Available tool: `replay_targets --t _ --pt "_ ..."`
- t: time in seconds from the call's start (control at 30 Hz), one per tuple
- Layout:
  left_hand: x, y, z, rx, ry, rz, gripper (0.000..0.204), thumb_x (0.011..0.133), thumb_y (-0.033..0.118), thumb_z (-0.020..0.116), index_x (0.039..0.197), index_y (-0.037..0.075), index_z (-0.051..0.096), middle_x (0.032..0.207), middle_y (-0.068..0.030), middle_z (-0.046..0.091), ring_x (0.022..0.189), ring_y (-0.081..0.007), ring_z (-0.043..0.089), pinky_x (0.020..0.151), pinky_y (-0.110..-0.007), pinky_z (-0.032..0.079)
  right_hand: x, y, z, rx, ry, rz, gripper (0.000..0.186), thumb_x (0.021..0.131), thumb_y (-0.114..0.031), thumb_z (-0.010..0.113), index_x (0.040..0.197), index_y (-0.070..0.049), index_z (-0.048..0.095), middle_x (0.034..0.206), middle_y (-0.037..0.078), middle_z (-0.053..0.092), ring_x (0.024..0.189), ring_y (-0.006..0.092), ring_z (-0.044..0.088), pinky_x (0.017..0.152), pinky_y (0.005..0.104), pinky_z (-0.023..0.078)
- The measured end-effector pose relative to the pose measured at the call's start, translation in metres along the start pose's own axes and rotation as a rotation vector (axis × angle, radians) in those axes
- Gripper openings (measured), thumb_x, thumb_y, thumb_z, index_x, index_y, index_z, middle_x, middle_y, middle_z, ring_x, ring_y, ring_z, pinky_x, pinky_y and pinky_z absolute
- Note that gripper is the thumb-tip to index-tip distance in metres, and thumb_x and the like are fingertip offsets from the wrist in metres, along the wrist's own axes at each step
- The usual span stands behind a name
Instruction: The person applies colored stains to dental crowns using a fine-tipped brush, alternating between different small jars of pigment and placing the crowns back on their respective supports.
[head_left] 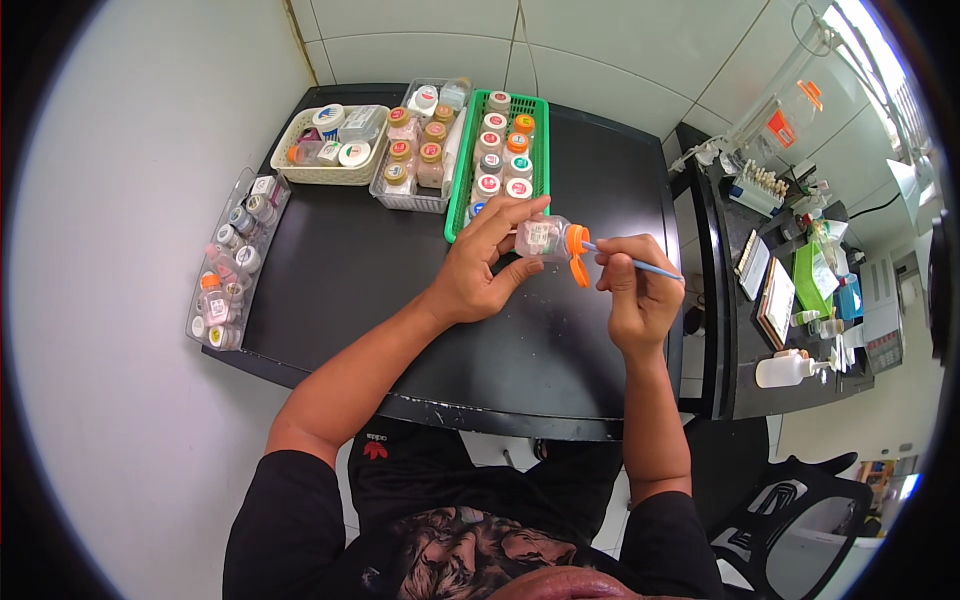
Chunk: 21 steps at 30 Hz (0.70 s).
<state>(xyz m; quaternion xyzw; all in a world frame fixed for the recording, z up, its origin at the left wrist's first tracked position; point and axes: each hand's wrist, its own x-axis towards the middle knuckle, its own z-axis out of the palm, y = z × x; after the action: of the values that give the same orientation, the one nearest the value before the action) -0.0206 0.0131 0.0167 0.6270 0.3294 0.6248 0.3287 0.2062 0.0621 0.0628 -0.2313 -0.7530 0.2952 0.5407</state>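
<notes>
Above the black table, my left hand (480, 265) is closed around a small clear bottle (541, 238) with pale contents and a label. The bottle lies tilted on its side, mouth toward the right. Its orange flip cap (579, 270) hangs open below the mouth. In my right hand (640, 295), pinched between the fingers, is a thin blue stick (655, 269), perhaps a brush or small spatula. Its front end meets the bottle's orange neck; whether the tip is inside I cannot tell.
Behind my left hand stands a green basket (546, 160) of capped bottles. Beside it are a clear bin (412, 202) of bottles, a cream basket (330, 174) of jars and, at the left edge, a clear tray (195, 290). A side counter (745, 395) with a white pump bottle (785, 371) is at right.
</notes>
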Motion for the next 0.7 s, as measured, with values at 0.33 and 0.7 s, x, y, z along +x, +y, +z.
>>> replay_targets --t 0.33,0.7 --pt "-0.002 -0.014 -0.003 0.140 -0.051 0.039 0.058 0.095 -0.010 0.081 0.147 0.004 0.060 0.158 -0.0158 0.052 0.147 -0.0275 0.061 0.121 -0.043 0.057 0.000 0.007 -0.002 0.036 -0.099 0.081 0.016 0.110 -0.009 0.071 0.105 0.004 0.080 0.088 0.011 0.075 0.070 0.0132 0.067 0.061 0.0276 0.050" --pt "-0.006 -0.015 0.000 -0.018 -0.092 0.026 0.059 0.098 -0.010 0.078 0.151 0.003 0.054 0.163 -0.0212 0.053 0.148 -0.0288 0.061 0.122 -0.044 0.056 0.003 0.003 -0.005 -0.021 -0.043 -0.012 0.014 0.109 -0.010 0.074 0.104 0.002 0.079 0.088 0.012 0.076 0.071 0.0155 0.066 0.063 0.0289 0.048"
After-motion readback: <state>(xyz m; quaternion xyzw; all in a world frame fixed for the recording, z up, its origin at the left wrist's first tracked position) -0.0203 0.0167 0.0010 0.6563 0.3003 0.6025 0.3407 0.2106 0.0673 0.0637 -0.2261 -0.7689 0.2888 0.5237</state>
